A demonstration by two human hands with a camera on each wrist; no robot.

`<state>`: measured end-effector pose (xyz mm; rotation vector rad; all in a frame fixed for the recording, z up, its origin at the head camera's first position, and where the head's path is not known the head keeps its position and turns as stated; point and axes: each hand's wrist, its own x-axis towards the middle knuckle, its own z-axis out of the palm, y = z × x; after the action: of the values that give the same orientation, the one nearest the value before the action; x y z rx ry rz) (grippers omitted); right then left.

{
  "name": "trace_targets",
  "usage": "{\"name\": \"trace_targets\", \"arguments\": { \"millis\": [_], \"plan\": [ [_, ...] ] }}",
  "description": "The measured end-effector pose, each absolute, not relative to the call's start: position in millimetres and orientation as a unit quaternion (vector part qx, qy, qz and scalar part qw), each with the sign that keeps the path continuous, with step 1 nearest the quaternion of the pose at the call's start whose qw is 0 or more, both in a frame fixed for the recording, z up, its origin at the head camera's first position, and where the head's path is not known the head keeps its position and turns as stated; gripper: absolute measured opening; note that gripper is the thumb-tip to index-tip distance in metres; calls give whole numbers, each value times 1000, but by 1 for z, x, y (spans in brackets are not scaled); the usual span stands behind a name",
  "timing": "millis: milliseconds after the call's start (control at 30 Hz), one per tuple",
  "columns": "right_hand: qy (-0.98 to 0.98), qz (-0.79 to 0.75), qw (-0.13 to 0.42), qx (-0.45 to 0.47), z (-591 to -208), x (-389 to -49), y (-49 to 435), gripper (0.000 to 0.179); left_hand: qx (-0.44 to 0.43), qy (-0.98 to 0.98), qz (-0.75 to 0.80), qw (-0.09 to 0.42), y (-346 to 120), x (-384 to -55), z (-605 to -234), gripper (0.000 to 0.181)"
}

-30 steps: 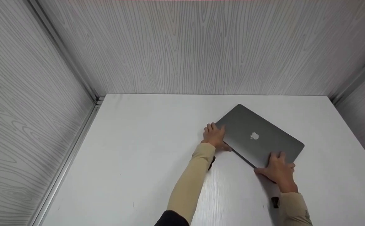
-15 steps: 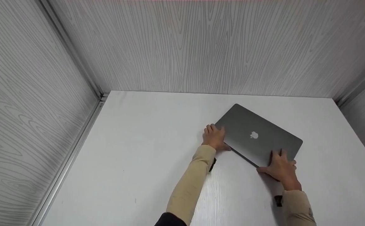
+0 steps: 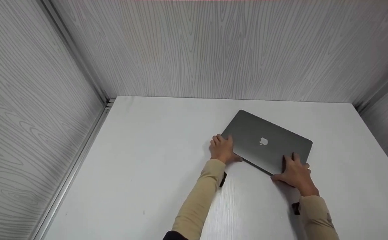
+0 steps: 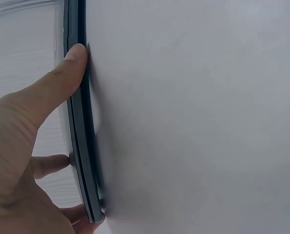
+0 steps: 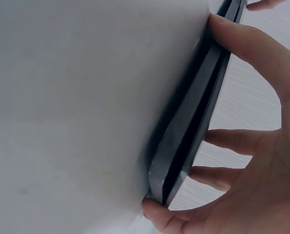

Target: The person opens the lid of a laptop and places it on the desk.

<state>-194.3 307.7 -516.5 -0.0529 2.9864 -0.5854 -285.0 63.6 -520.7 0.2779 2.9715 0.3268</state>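
Note:
A grey closed laptop (image 3: 264,130) with a light apple logo lies slanted, low over the right half of the white table. My left hand (image 3: 222,149) grips its left end near the front corner, the thumb (image 4: 69,68) against the front edge. At the front right corner, my right hand (image 3: 295,171) holds the laptop with thumb (image 5: 232,34) along the front edge and fingertips on lid and side. A dark gap between lid and base shows in the right wrist view. Whether the underside touches the table is hidden.
The white tabletop (image 3: 140,150) extends left of the laptop. Grey wood-grain panels, a back wall (image 3: 194,50) and a left wall (image 3: 20,126), enclose it, with another at the right. A metal rail (image 3: 77,160) runs along the left edge.
Both hands have moved the laptop slightly left and turned it a little counterclockwise, its right end swinging farther from me. The hold of both hands looks the same.

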Motion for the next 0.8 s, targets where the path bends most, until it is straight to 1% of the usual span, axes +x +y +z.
{"name": "trace_targets", "arguments": {
  "millis": [200,467,567,667,800],
  "plan": [
    [981,-189,43,-32,-517,-199,307,97,80,984,150,51,59,-280,-520,95],
    [981,-182,17,-69,-520,-207,307,95,67,988,142,13,52,-273,-523,98],
    [981,-180,22,-74,-521,-209,308,94,71,988,140,6,49,-273,-524,93],
    [982,-173,28,-75,-521,-210,308,94,87,986,141,29,46,-276,-523,93],
    [982,-169,36,-74,-521,-211,308,95,122,975,160,90,40,-283,-521,99]
  ]
}}
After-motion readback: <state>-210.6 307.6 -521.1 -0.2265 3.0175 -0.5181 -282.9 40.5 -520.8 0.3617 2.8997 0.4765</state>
